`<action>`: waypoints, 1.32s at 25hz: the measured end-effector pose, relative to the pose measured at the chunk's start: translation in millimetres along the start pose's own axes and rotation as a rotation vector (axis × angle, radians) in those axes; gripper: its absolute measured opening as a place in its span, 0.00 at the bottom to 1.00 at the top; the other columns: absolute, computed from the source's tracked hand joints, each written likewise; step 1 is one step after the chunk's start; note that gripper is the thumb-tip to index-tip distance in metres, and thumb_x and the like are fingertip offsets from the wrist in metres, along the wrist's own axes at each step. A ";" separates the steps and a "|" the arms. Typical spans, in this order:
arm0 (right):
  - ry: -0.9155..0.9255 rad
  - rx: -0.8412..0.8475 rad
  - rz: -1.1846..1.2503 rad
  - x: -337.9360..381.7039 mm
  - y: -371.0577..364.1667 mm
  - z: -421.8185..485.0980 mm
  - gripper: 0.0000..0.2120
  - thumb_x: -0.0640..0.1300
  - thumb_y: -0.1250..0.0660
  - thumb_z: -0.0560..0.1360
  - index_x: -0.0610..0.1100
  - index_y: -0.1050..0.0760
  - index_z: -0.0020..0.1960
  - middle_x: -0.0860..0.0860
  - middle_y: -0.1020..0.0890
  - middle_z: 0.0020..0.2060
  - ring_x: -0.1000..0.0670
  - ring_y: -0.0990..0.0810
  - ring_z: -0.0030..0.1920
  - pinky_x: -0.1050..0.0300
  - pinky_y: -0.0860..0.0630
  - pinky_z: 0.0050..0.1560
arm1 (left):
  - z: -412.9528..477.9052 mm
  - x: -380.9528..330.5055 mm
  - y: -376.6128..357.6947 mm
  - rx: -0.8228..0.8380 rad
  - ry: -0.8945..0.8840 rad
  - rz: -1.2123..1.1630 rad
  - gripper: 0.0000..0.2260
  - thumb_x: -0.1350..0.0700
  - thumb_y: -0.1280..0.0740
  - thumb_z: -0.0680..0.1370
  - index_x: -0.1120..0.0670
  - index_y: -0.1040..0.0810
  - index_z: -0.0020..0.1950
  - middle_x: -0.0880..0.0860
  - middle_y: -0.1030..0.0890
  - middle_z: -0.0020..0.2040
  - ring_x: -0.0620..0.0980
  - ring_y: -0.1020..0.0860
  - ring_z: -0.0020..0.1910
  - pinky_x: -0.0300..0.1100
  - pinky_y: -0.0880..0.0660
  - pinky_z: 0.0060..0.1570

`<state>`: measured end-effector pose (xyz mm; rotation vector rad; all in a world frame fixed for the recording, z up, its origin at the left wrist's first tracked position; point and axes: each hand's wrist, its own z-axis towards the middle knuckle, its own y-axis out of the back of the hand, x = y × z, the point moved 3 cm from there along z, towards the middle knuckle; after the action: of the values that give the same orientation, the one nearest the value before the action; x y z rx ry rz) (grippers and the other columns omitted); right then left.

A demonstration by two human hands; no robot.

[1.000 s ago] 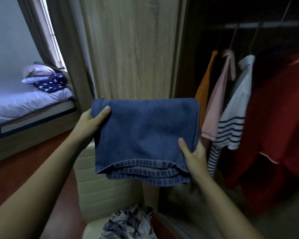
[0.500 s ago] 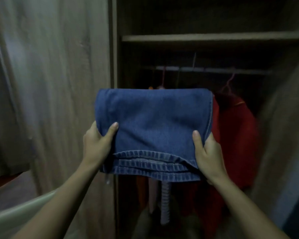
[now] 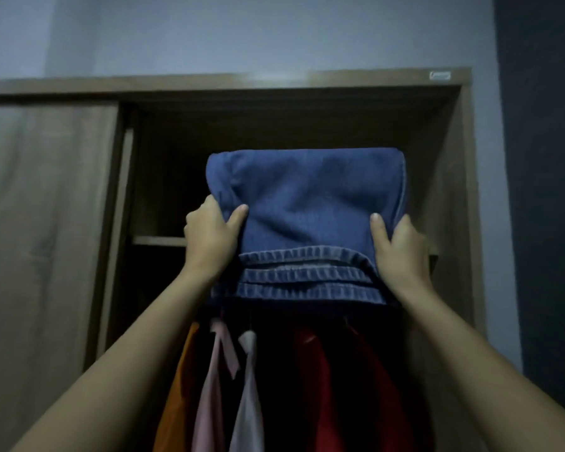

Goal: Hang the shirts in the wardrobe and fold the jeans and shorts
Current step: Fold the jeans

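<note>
Folded blue jeans (image 3: 307, 210) are held up in front of the open wardrobe's top compartment (image 3: 274, 125), level with its shelf (image 3: 159, 240). My left hand (image 3: 209, 238) grips their left edge, thumb on top. My right hand (image 3: 402, 246) grips the right edge the same way. The hemmed ends of the jeans face me in stacked layers. Below hang shirts: an orange one (image 3: 177, 386), a pink one (image 3: 211, 386), a white one (image 3: 250, 393) and a red one (image 3: 333, 386).
The wardrobe's sliding door (image 3: 43, 239) covers the left half. Its right side panel (image 3: 454, 207) stands close to my right hand. A pale wall (image 3: 242, 31) rises above the wardrobe, with a dark surface (image 3: 545, 190) at the far right.
Both hands have lifted the folded jeans from chest height up to the wardrobe's top shelf. My view has tilted upward, so the chair and bed are gone.
</note>
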<state>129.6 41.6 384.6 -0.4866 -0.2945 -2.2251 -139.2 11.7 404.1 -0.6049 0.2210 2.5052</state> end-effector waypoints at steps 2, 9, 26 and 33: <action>-0.046 0.036 -0.181 -5.9 -11.9 36.7 0.16 0.51 0.44 0.80 0.37 0.32 0.47 0.39 0.24 0.42 0.39 0.24 0.46 0.55 0.40 0.39 | 34.3 -2.9 -33.0 0.051 0.045 0.096 0.17 0.47 0.33 0.75 0.61 0.27 0.54 0.61 0.20 0.50 0.62 0.21 0.50 0.52 0.24 0.49; -0.186 0.382 -0.625 -60.6 -58.5 88.3 0.21 0.52 0.44 0.80 0.34 0.26 0.55 0.36 0.22 0.55 0.37 0.25 0.57 0.53 0.35 0.45 | 56.7 26.7 -97.5 0.162 0.041 0.593 0.24 0.46 0.35 0.77 0.56 0.33 0.68 0.60 0.30 0.66 0.61 0.33 0.64 0.55 0.32 0.58; 0.575 0.964 -0.646 -6.8 -63.5 85.8 0.32 0.32 0.46 0.75 0.57 0.42 0.74 0.51 0.33 0.72 0.47 0.34 0.71 0.50 0.36 0.69 | -36.6 34.0 -79.4 0.236 -0.998 0.785 0.28 0.54 0.42 0.71 0.59 0.39 0.71 0.60 0.26 0.67 0.63 0.25 0.62 0.59 0.23 0.50; 0.751 0.772 -0.874 2.2 -20.3 13.7 0.47 0.60 0.38 0.72 0.46 0.65 0.76 0.46 0.47 0.76 0.45 0.39 0.72 0.52 0.37 0.69 | 10.4 4.1 -49.8 0.444 -0.911 0.558 0.31 0.53 0.29 0.65 0.49 0.29 0.69 0.53 0.22 0.64 0.57 0.21 0.59 0.52 0.19 0.42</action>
<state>116.1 58.1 396.9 1.0543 -1.0249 -2.6194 -118.9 58.1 409.9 0.8800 0.6199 2.8101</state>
